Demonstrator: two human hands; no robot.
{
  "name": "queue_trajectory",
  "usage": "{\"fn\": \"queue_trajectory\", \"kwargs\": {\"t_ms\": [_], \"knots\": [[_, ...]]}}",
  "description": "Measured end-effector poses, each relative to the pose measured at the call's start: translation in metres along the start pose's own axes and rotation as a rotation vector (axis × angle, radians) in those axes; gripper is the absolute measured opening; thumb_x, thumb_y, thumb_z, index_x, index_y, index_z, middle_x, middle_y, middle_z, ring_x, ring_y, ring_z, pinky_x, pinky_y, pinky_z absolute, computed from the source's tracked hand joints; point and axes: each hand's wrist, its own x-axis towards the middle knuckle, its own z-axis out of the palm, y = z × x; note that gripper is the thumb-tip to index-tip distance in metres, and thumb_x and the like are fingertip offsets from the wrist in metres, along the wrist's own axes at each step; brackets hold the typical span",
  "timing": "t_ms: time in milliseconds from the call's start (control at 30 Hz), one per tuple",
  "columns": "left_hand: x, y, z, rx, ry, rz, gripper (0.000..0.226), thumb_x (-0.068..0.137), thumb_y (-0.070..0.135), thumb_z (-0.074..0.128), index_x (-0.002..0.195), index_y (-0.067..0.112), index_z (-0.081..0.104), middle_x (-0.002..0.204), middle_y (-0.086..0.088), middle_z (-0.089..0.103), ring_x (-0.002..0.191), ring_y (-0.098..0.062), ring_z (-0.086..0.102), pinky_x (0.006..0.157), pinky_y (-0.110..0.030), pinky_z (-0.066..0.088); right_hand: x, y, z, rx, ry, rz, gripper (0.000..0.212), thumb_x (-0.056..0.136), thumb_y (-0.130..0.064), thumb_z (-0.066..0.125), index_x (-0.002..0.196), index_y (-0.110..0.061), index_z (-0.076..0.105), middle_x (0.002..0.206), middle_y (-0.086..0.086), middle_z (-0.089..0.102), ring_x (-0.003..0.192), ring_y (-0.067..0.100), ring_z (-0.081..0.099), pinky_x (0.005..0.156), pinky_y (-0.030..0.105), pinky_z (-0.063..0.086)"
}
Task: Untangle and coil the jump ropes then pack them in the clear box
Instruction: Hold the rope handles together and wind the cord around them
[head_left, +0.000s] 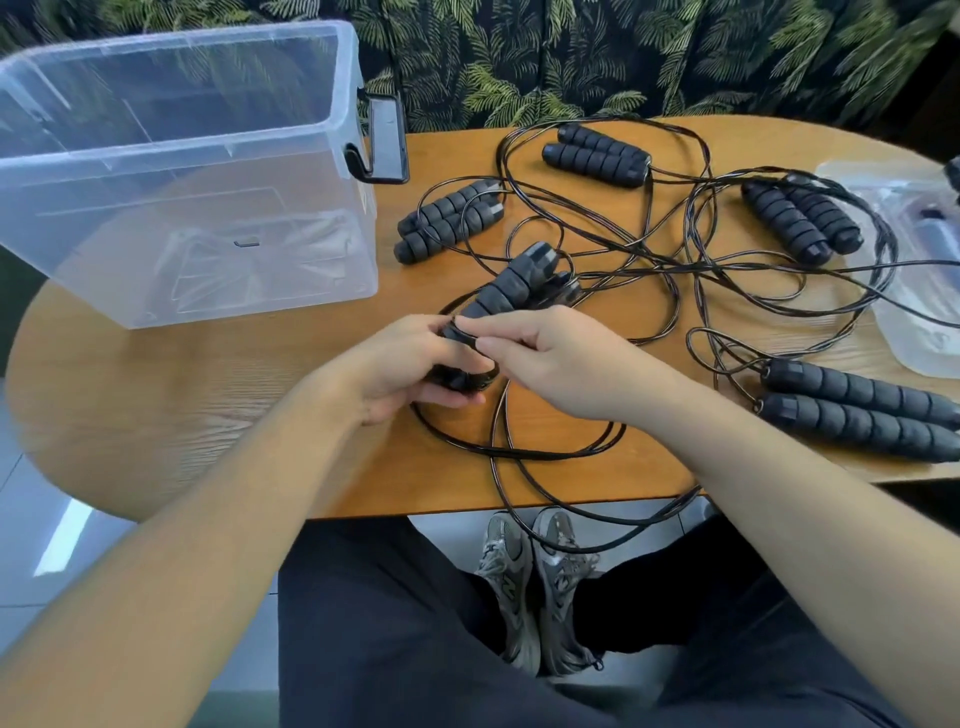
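**At the near edge of a wooden table: two hands working a jump rope's handles and cord**

Near the table's (156, 415) front edge, the left hand (410, 369) curls round the lower end of a pair of black foam handles (511, 288), thumb beneath and fingers on top. The right hand (550, 353) meets it from the other side, pinching a loop of thin black cord (550, 452) against those handles between thumb and forefinger. The handles point up and away from the person, toward the middle of the table. More of this cord lies in loose rings on the wood below the hands, and one strand hangs over the table edge toward the person's lap.

A clear box (208, 218) stands open at the far left of the table, upright, with a black latch handle (387, 140) on its right end wall. Its contents cannot be made out through the walls.

Four further handle pairs lie on the table: one (449, 221) just right of the box, one (597, 156) at the far centre, one (802, 221) toward the far right, and one (862, 410) at the near right edge. Their cords cross one another in a tangle over the middle of the table. A clear lid (914, 280) rests flat at the right edge, with one cord running over it.

Below the table edge, dark trousers (395, 623) and grey trainers (540, 582) are visible.
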Motion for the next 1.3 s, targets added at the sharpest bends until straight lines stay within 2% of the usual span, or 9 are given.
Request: {"fn": "queue_trajectory", "kwargs": {"t_ms": [100,200,333,400,500,633,833,1067,1300], "knots": [[0.001,-0.011,0.005,-0.179,-0.006,0.019,0.032,0.095,0.001,0.06,0.126,0.007,0.059,0.09,-0.009,0.073,0.074,-0.03,0.072,0.046,-0.019,0.054,-0.003,0.006,0.002,-0.019,-0.008,0.019,0.035,0.105,-0.032,0.048,0.137,-0.041,0.058,0.056,-0.031,0.056,0.049,0.001,0.046,0.054,0.017,0.039],[0.006,-0.019,0.001,-0.366,0.059,0.058,0.037,0.096,-0.002,0.055,0.133,0.0,0.05,0.094,-0.017,0.068,0.065,-0.029,0.069,0.041,-0.018,0.048,-0.008,0.014,0.0,0.035,-0.028,0.019,0.034,0.105,-0.034,0.048,0.136,-0.044,0.059,0.062,-0.009,0.058,0.055,0.014,0.044,0.058,0.036,0.043],[0.005,-0.028,-0.002,-0.447,-0.048,0.119,0.046,0.09,0.002,0.062,0.134,0.0,0.05,0.1,-0.017,0.065,0.069,-0.026,0.065,0.042,-0.016,0.045,-0.018,0.022,-0.002,0.176,-0.001,0.007,0.025,0.102,-0.035,0.055,0.12,-0.045,0.069,0.07,0.013,0.059,0.063,0.034,0.046,0.059,0.044,0.043],[0.004,-0.031,-0.004,-0.469,-0.106,0.151,0.049,0.086,0.005,0.064,0.134,0.002,0.051,0.102,-0.016,0.064,0.07,-0.024,0.061,0.042,-0.015,0.043,-0.018,0.029,-0.003,0.287,0.047,0.06,0.014,0.098,-0.038,0.062,0.106,-0.033,0.073,0.06,-0.002,0.056,0.056,0.022,0.046,0.054,0.034,0.037],[0.004,-0.036,-0.007,-0.528,-0.183,0.206,0.044,0.09,0.006,0.064,0.133,0.002,0.053,0.112,-0.015,0.065,0.071,-0.018,0.057,0.045,-0.013,0.041,-0.014,0.038,0.001,0.348,0.05,0.144,0.024,0.095,-0.041,0.064,0.095,-0.017,0.062,0.056,-0.011,0.05,0.049,0.003,0.042,0.051,0.017,0.033],[0.001,-0.043,-0.014,-0.585,-0.322,0.279,0.061,0.084,0.013,0.079,0.137,0.003,0.051,0.121,-0.016,0.064,0.077,-0.019,0.056,0.048,-0.014,0.044,-0.014,0.043,0.003,0.502,-0.052,0.158,0.02,0.098,-0.038,0.06,0.091,-0.019,0.056,0.061,-0.005,0.038,0.053,0.012,0.028,0.047,0.021,0.025],[-0.002,-0.045,-0.014,-0.503,-0.43,0.328,0.052,0.087,0.013,0.077,0.132,0.007,0.052,0.109,-0.011,0.062,0.08,-0.022,0.059,0.051,-0.016,0.05,-0.013,0.045,-0.001,0.5,-0.063,0.184,0.02,0.091,-0.04,0.069,0.087,-0.021,0.062,0.06,-0.007,0.043,0.054,0.013,0.031,0.05,0.024,0.025],[-0.001,-0.049,-0.017,-0.634,-0.481,0.354,0.051,0.092,0.017,0.073,0.134,0.007,0.048,0.111,-0.014,0.059,0.076,-0.02,0.06,0.056,-0.019,0.05,-0.012,0.035,-0.003,0.425,-0.005,0.182,0.047,0.075,-0.061,0.069,0.073,-0.014,0.066,0.057,0.003,0.036,0.054,0.017,0.034,0.054,0.028,0.038],[0.0,-0.051,-0.019,-0.701,-0.575,0.363,0.048,0.095,0.016,0.065,0.14,0.008,0.051,0.116,-0.015,0.054,0.064,-0.014,0.055,0.05,-0.017,0.045,-0.013,0.037,-0.017,0.404,-0.083,-0.059,0.036,0.091,-0.047,0.068,0.08,-0.013,0.065,0.059,-0.005,0.045,0.053,0.009,0.037,0.052,0.017,0.031]]}}
